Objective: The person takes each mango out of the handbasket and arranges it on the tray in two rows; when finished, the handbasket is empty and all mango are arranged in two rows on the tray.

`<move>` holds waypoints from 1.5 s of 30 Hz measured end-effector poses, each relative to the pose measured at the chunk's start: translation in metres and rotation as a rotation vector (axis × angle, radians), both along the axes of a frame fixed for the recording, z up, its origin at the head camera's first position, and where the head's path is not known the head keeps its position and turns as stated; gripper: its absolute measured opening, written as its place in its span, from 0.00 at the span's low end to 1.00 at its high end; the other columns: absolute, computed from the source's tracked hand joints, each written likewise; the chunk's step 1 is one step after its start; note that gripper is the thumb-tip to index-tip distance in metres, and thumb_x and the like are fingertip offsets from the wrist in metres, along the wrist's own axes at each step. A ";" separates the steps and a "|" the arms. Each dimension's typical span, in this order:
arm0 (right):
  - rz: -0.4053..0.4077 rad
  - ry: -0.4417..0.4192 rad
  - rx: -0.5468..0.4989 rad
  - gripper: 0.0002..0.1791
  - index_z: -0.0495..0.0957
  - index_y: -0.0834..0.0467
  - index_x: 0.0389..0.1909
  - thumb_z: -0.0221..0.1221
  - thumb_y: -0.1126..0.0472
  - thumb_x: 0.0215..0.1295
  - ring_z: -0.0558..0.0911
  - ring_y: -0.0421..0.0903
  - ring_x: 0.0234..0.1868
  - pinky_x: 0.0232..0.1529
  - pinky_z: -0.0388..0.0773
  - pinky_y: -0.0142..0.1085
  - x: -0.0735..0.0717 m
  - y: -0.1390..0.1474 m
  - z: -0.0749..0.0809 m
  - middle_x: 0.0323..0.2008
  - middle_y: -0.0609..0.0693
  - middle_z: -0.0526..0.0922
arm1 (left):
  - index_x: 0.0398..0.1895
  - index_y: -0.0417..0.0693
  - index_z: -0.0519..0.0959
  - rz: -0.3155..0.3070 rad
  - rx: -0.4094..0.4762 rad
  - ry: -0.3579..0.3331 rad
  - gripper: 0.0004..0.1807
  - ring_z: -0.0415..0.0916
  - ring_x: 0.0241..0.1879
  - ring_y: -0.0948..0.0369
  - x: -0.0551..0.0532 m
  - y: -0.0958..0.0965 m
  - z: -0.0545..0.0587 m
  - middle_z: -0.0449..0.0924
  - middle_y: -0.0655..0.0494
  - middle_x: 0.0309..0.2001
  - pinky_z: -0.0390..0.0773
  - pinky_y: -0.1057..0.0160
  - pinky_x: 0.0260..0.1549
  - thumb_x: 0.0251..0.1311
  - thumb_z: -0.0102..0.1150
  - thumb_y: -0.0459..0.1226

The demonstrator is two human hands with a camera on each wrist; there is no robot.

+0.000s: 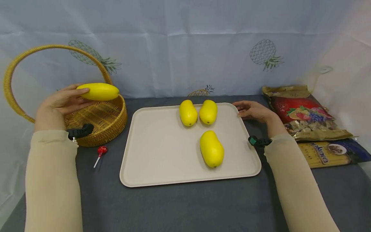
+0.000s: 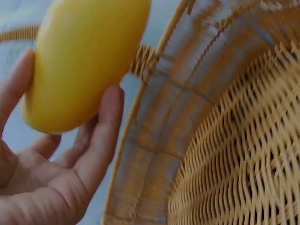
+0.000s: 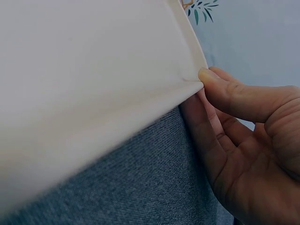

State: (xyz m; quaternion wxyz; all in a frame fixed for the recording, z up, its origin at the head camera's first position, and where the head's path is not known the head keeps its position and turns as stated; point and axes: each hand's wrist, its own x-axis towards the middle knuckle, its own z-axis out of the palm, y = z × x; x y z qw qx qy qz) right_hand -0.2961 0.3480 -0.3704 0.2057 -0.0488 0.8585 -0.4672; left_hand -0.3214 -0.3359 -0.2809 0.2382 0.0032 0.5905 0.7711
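My left hand (image 1: 65,100) grips a smooth yellow oblong fruit (image 1: 99,91) above the wicker basket (image 1: 114,129) on the left. In the left wrist view the thumb and fingers (image 2: 110,112) close round the lower end of that fruit (image 2: 89,61), beside the basket's woven wall. At its far right corner, the cream tray (image 1: 162,148) is pinched between the thumb and fingers of my right hand (image 1: 253,111). The right wrist view shows the thumb on top of the tray's rim (image 3: 190,40) and fingers beneath. Three more yellow fruits (image 1: 212,149) lie on the tray's right half.
A red lollipop (image 1: 102,150) with a white stick lies before the basket, whose tall handle (image 1: 55,47) arches upward. At the right, a red and gold candy bag (image 1: 307,112) rests behind a pasta packet (image 1: 324,154). A pineapple-print curtain (image 1: 179,64) hangs behind the dark tablecloth (image 1: 179,206).
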 end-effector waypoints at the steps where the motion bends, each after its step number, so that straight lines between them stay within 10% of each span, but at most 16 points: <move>1: -0.001 0.000 -0.001 0.34 0.58 0.54 0.75 0.58 0.63 0.70 0.75 0.41 0.51 0.56 0.82 0.32 0.000 0.000 0.000 0.62 0.56 0.67 | 0.58 0.57 0.71 -0.016 0.017 0.024 0.16 0.84 0.48 0.59 0.001 0.005 0.001 0.78 0.59 0.51 0.86 0.60 0.48 0.74 0.43 0.30; 16: -0.018 -0.017 -0.018 0.35 0.58 0.55 0.75 0.59 0.63 0.69 0.75 0.41 0.49 0.52 0.83 0.28 0.001 -0.002 0.002 0.55 0.50 0.70 | 0.65 0.51 0.66 -0.191 -0.137 0.263 0.22 0.82 0.49 0.61 0.005 0.090 0.024 0.70 0.57 0.58 0.86 0.63 0.49 0.70 0.48 0.27; 45: -0.003 -0.018 -0.025 0.35 0.57 0.56 0.76 0.57 0.64 0.70 0.75 0.41 0.49 0.55 0.84 0.32 0.003 -0.004 0.003 0.61 0.55 0.68 | 0.59 0.52 0.69 -0.558 -0.335 0.220 0.22 0.78 0.52 0.56 0.013 0.203 -0.004 0.71 0.52 0.57 0.83 0.56 0.57 0.65 0.56 0.27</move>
